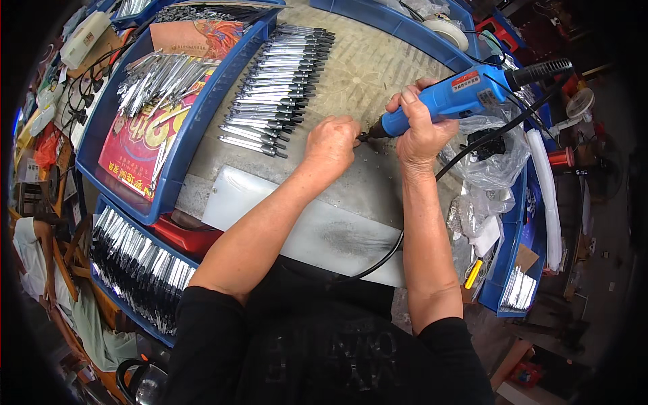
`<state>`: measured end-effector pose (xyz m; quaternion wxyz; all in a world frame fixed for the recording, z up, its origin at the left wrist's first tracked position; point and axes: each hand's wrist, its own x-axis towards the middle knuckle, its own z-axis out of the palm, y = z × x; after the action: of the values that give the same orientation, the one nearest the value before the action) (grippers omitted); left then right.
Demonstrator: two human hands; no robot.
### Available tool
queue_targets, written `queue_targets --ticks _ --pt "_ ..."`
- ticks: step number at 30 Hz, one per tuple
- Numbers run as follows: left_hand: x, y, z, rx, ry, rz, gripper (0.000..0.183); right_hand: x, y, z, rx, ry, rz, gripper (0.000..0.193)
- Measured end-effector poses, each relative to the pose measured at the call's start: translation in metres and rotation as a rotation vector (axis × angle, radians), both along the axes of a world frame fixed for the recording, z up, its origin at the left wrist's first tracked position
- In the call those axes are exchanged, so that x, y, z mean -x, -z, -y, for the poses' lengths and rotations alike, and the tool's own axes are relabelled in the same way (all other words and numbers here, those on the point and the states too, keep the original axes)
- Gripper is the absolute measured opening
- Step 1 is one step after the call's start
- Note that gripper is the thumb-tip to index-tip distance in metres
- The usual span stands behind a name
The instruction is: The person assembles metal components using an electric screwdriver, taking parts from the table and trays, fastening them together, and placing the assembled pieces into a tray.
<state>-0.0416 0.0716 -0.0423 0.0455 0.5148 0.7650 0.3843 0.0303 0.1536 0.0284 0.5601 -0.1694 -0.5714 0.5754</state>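
Observation:
My right hand (420, 127) is wrapped round a blue corded power tool (449, 98) with a dark nose, which points left. Right in front of that nose my left hand (329, 147) is closed, its fingertips pinched beside a small dark part. What the left fingers hold is mostly hidden. To the left of that hand, a long row of silver-and-black pen-shaped pieces (273, 91) lies side by side on the worn tabletop (378, 54). A pale flat sheet (304, 216) lies under my forearms at the near edge.
At the left, a blue bin (179, 162) holds loose silver rods (158, 77) on red printed card. Another bin (172, 253) below it is packed with silver-and-black pieces. Clear plastic bags (496, 158), a yellow-handled tool (474, 273) and the black cord (466, 150) lie at the right.

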Motion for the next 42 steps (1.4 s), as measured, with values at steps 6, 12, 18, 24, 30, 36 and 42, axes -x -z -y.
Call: queue_targets --ticks 6,12,18,24,30,36,42 --pt "0.0 0.001 0.0 -0.004 0.003 0.008 0.01 0.0 0.001 -0.001 0.009 -0.004 -0.011 0.024" --pt "0.001 0.002 0.001 -0.015 0.011 -0.005 0.01 -0.001 0.003 -0.003 0.022 -0.007 -0.032 0.027" --pt "0.0 0.001 0.0 -0.015 0.013 -0.005 0.01 -0.004 0.007 -0.007 0.009 -0.058 -0.052 0.028" --pt "0.0 0.002 0.001 -0.006 0.003 0.014 0.008 0.006 0.007 -0.002 0.008 -0.094 0.035 0.03" --pt "0.001 0.001 -0.002 0.021 -0.001 0.028 0.004 0.021 0.012 -0.01 -0.225 -0.024 0.208 0.019" --pt "0.0 0.002 -0.002 0.044 0.004 0.063 0.01 0.026 0.012 -0.004 -0.256 -0.043 0.264 0.019" --pt "0.0 0.006 0.001 0.015 0.022 -0.008 0.008 0.014 0.006 -0.002 -0.149 -0.087 0.213 0.026"
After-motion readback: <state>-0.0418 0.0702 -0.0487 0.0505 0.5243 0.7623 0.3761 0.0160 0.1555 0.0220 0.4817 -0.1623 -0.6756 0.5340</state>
